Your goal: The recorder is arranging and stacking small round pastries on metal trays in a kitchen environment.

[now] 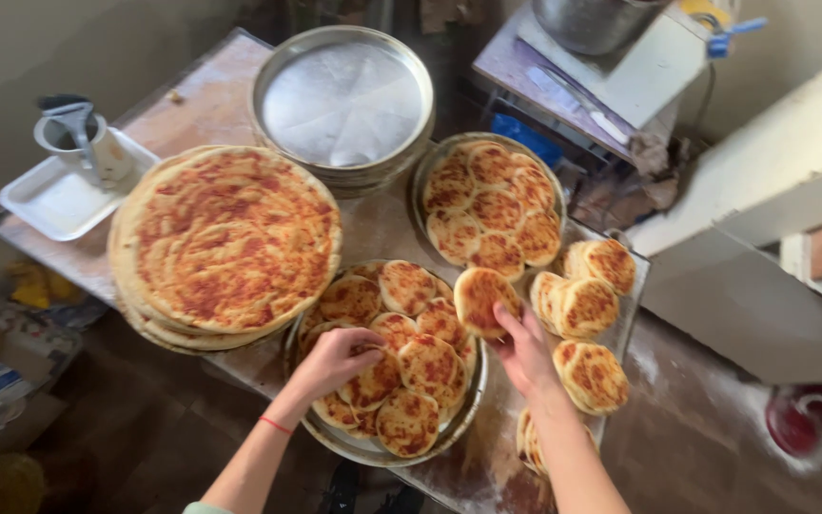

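A person's right hand (525, 350) pinches 1 small sauced flatbread (480, 300) by its near edge, lifted clear between 2 round metal trays. The left hand (337, 359), fingers curled down, presses on overlapping small flatbreads that fill the near tray (349, 445), apparently steadying them. A stack of large sauced flatbreads (225, 238) lies alongside, just left.

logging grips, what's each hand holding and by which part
Right hand holds a small sauced round by its near edge, in the fingers. Left hand lies flat on rounds in the tray, gripping none.
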